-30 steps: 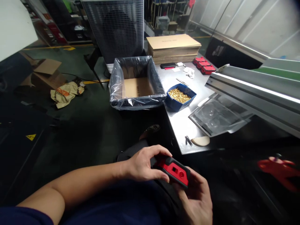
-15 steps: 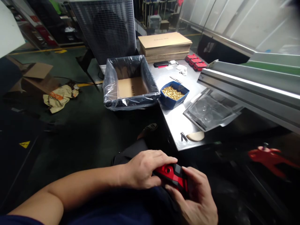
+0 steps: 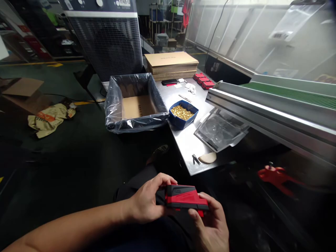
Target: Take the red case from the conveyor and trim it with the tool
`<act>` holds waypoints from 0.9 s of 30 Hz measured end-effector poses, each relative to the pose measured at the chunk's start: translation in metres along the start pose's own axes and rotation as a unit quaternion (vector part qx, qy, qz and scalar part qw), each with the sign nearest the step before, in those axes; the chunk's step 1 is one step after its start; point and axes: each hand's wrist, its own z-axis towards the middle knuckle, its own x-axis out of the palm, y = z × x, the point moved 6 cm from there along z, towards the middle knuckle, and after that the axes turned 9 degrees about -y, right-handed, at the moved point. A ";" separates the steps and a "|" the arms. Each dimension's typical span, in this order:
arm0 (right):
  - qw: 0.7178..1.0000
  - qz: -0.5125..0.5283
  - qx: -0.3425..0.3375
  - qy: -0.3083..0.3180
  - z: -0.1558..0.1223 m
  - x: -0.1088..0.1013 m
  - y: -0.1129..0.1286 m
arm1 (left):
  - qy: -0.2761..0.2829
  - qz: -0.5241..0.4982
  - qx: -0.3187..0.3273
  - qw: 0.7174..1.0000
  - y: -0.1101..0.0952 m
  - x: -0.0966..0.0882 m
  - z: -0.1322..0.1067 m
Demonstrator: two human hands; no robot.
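I hold a red and black plastic housing (image 3: 185, 199) over my lap with both hands. My left hand (image 3: 145, 203) grips its left end, fingers curled over the top edge. My right hand (image 3: 212, 224) supports it from below and from the right, thumb on its near side. The part lies side-on, its long red flank facing me. On the steel table (image 3: 183, 140) stand a blue bin of small brass pieces (image 3: 183, 112), a stack of clear plastic trays (image 3: 219, 127) and, further back, three more red housings (image 3: 203, 79).
A cardboard box lined with a plastic bag (image 3: 135, 101) sits left of the table. Flat cartons (image 3: 170, 63) lie at the table's far end. A green conveyor (image 3: 288, 92) runs along the right. A large fan unit (image 3: 105, 38) stands behind the box. A red clamp (image 3: 275, 175) is at lower right.
I have turned the red housing in my hands from its flat face to its side. My head has lifted, so the table and box sit lower and further left in view.
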 end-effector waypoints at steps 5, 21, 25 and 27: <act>1.000 0.018 0.025 -0.006 -0.005 0.008 0.007 | 0.063 -0.118 -0.090 0.987 0.016 0.004 0.005; 0.953 0.181 0.143 0.196 0.007 0.032 -0.009 | 0.142 -0.009 0.057 0.988 0.007 0.006 0.035; 0.932 0.228 0.201 0.196 0.009 0.038 -0.003 | 0.141 0.011 0.058 0.988 0.004 0.007 0.029; 0.942 0.214 0.190 0.178 0.013 0.040 0.002 | 0.139 0.016 0.034 0.990 0.006 0.008 0.027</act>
